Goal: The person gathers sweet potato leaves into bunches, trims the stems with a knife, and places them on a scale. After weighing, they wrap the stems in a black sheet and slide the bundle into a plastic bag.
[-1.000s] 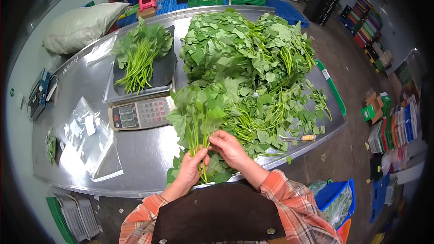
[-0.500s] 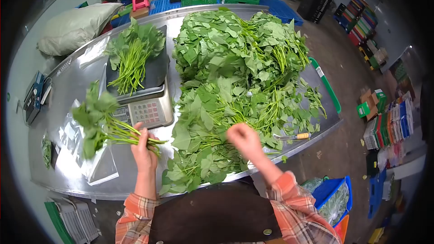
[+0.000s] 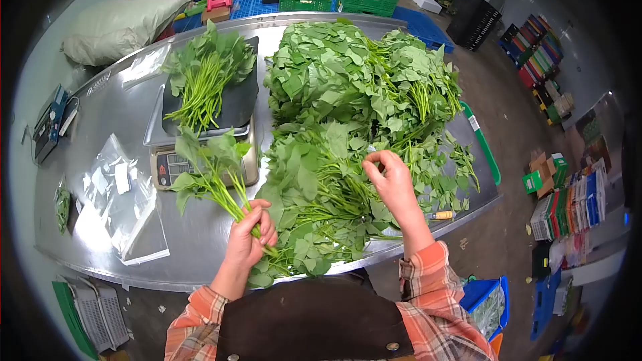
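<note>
Left hand (image 3: 249, 235) gripped a small bunch of greens (image 3: 207, 167) by its stems, leaves fanned up, while right hand (image 3: 390, 177) pinched stems from the big pile (image 3: 348, 107).

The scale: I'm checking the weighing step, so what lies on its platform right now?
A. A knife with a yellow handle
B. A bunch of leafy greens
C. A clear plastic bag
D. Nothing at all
B: a bunch of leafy greens lies across the dark platform of the scale, stems towards the keypad, while the left hand holds a separate small bunch in front of it.
</note>
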Tool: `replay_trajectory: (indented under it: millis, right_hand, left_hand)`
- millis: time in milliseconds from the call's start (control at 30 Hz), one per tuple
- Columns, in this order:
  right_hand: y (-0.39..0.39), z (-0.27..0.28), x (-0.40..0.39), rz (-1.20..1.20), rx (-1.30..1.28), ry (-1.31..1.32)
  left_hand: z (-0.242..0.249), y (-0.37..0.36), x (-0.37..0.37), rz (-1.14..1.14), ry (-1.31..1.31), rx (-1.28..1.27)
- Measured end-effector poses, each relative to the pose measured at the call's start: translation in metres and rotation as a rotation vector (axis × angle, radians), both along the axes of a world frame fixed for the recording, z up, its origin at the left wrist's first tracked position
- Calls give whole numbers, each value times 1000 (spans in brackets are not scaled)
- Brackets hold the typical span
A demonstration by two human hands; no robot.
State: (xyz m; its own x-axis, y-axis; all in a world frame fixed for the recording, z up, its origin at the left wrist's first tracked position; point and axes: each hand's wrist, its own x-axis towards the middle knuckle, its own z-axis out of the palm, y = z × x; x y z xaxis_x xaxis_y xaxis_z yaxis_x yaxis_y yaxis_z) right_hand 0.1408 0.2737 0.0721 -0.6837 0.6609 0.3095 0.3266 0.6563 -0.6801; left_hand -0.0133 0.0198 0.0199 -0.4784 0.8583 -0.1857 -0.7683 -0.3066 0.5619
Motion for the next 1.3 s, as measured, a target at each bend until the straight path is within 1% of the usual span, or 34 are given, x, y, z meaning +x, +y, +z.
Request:
replay_trajectory:
  millis: [100,133,167,233,333,367,433,500,567,600,633,700,733,767,800,833,867,900,933,967,1000,1033,1100,1133,1200,1233,1267,1300]
  right_hand:
    - [-16,-22,1,74,54,17]
    - [-24,-27,4,167,149,4]
    - [-30,-37,7,229,303,-58]
    - [-40,-65,11,169,462,-426]
    - [-16,-104,12,235,394,-650]
    - [-12,-93,10,231,269,-590]
    - [-9,-53,4,219,2,-468]
    - [-6,4,8,164,-386,-105]
    - [-7,38,14,193,-692,211]
    - [-5,44,17,221,-816,210]
    - [-8,42,18,230,-855,246]
    - [-23,27,13,261,-930,313]
    - [-33,13,11,351,-941,412]
    - [-45,0,10,358,-877,448]
    - [-62,-1,10,348,-836,392]
    - [-79,-3,9,358,-732,326]
    - [-93,-7,10,398,-613,211]
    - [-102,-8,5,563,-417,206]
    - [-111,-9,-3,716,-285,232]
    - [-120,-10,-8,745,-112,236]
    - [-127,-20,-10,773,-65,232]
    - [-131,-29,-10,802,-17,227]
    - [-136,-18,-7,875,-21,263]
    - [-140,-10,-6,916,-25,285]
    - [-149,2,3,996,-280,230]
    - [-152,3,9,1037,-408,198]
    - [-152,-3,12,897,-465,195]
    - [-152,-7,11,660,-653,191]
  left_hand:
    - [9,11,10,136,-1,-222]
    - [8,8,7,121,11,-233]
    - [5,5,5,106,1,-203]
    - [-3,-1,4,67,-16,-152]
    - [-5,-3,7,-1,-82,-91]
    - [-5,-2,7,-16,-69,-79]
    - [-5,-7,8,-51,-48,-72]
    - [-3,-9,8,-15,-46,-61]
    - [-1,-8,10,18,-56,-50]
    - [0,-5,11,29,-66,-45]
    - [1,-2,12,39,-76,-37]
    - [3,3,13,-18,-40,-59]
    - [3,4,16,-37,-28,-76]
    - [6,7,21,-76,33,-159]
    - [12,14,29,-116,91,-247]
    - [16,18,35,-159,149,-337]
    - [12,22,37,-202,184,-369]
    - [-6,26,40,-170,117,-379]
    - [-31,32,43,-141,54,-387]
    - [-44,36,46,-116,-9,-395]
    - [3,39,41,-262,82,-423]
    - [-2,43,40,-297,156,-457]
    - [-6,43,33,-188,276,-477]
    - [-4,41,27,-130,219,-443]
    - [-1,34,13,-1,109,-378]
    - [1,29,8,12,98,-369]
    - [4,24,4,24,86,-360]
    - [6,20,3,33,71,-349]
